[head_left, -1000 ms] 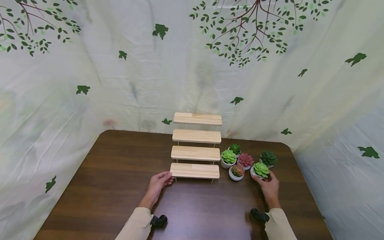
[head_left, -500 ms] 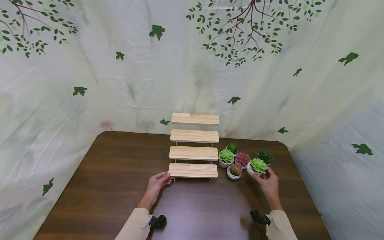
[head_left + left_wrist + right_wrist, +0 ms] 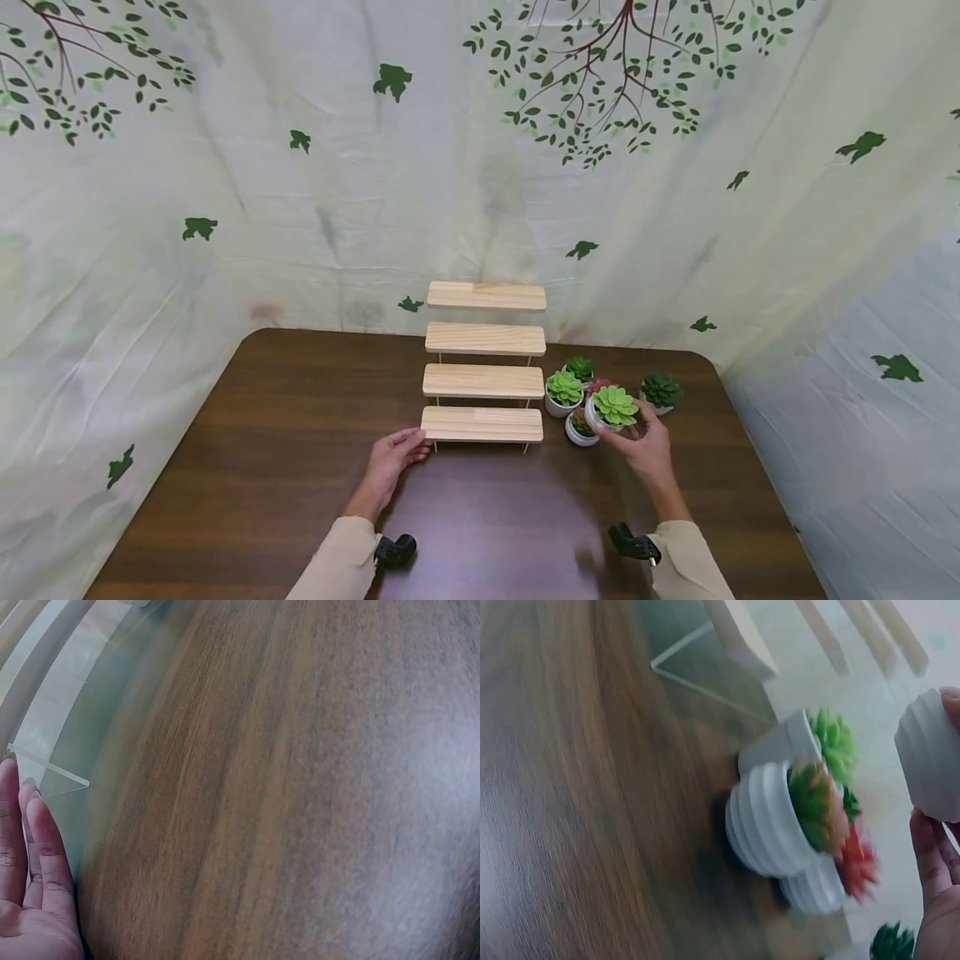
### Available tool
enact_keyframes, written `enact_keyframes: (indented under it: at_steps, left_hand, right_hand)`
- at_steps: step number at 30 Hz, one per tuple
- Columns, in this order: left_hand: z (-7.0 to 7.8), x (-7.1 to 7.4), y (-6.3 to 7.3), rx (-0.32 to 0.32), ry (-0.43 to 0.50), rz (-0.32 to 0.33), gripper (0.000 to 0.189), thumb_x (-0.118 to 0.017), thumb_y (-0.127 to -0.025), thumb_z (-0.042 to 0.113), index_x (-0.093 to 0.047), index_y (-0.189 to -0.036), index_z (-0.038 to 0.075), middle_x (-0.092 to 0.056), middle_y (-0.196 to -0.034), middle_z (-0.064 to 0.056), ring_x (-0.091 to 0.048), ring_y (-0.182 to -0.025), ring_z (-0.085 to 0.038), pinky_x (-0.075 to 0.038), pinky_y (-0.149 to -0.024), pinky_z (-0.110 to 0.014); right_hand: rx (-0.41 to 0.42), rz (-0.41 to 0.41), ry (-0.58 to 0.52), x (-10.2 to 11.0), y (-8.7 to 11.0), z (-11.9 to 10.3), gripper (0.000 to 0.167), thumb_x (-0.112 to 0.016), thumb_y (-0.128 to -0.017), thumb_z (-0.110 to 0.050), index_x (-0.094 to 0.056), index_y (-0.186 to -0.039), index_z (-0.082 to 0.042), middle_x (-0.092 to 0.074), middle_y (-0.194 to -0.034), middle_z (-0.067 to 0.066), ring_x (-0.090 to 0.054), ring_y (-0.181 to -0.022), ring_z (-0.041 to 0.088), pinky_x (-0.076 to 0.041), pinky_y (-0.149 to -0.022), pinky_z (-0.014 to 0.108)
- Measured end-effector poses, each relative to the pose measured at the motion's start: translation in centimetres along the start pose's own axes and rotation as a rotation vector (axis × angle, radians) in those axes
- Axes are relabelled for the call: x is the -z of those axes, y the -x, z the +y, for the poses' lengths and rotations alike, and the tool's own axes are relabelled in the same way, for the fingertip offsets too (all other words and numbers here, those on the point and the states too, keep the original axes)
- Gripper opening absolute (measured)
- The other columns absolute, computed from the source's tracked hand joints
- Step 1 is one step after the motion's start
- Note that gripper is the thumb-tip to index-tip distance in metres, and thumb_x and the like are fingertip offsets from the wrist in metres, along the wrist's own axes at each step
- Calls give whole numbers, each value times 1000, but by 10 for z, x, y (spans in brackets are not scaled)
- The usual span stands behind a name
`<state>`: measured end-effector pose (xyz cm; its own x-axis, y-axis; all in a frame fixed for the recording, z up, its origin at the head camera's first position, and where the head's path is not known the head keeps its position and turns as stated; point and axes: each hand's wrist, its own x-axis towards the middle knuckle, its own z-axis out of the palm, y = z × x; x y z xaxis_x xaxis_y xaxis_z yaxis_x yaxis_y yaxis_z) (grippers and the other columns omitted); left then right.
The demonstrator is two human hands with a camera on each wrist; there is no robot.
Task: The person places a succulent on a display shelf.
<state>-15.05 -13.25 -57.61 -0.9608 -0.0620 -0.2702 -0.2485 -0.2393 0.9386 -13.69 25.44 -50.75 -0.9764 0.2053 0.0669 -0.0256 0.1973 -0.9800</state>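
A four-step style wooden display stand [image 3: 483,423] with pale shelves stands on the table. My left hand [image 3: 390,462] touches the left end of its lowest shelf; in the left wrist view, the fingers [image 3: 52,859] look straight beside a clear stand leg [image 3: 56,769]. My right hand [image 3: 647,450] grips a light green potted succulent [image 3: 615,406] by its white ribbed pot [image 3: 930,757], held above the table. Below and behind it are a reddish-brown succulent [image 3: 810,806] and a red succulent [image 3: 859,859], both partly hidden in the head view.
Right of the stand, another light green succulent [image 3: 564,388] and a dark green succulent [image 3: 580,368] stand close together. A separate dark green succulent [image 3: 662,390] sits farther right. A leaf-printed curtain [image 3: 337,208] hangs behind the brown table [image 3: 300,433].
My right hand has lifted the light green succulent and carried it left, over the red and reddish-brown ones. My left hand stays at the stand. The head view has shifted slightly.
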Motion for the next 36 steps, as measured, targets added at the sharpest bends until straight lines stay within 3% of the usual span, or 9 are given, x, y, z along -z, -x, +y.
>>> enact_keyframes:
  at_steps: [9,16,23,27,36]
  left_hand:
    - [-1,1,0,11,11,2,27,-62,-93,5,-58,-111,-15,-70,-82,-6,-65,-71,-12,-56,-68,-24]
    - [-3,0,-2,-7,23,-2,26,-63,-92,4,-60,-109,-16,-70,-81,-6,-66,-73,-13,-56,-68,-23]
    - [-3,-1,-2,-15,25,5,23,-64,-92,4,-62,-106,-14,-70,-80,-6,-66,-72,-13,-56,-68,-23]
    - [-3,0,-2,-8,27,7,23,-64,-92,3,-62,-106,-14,-70,-80,-7,-66,-72,-13,-56,-68,-23]
    - [-3,1,-2,-19,38,0,22,-63,-92,2,-61,-106,-15,-69,-79,-6,-66,-72,-13,-56,-68,-23]
  right_hand:
    - [44,-55,-15,-33,0,-10,68,-78,-72,10,-48,-132,7,-47,-136,19,-49,-107,-3,-43,-88,7]
    - [128,-103,-43,-61,-1,-16,62,-80,-69,11,-53,-125,10,-50,-127,22,-52,-107,2,-43,-91,10]
    - [157,-153,-31,-86,1,-20,60,-81,-70,7,-55,-124,7,-54,-125,20,-54,-115,24,-44,-99,25]
    - [146,-162,-44,-100,4,-23,58,-82,-70,7,-56,-122,5,-55,-124,18,-53,-116,25,-43,-103,33]
    - [158,-201,-86,-126,18,-54,59,-79,-69,13,-52,-122,15,-55,-123,29,-54,-115,36,-46,-99,44]
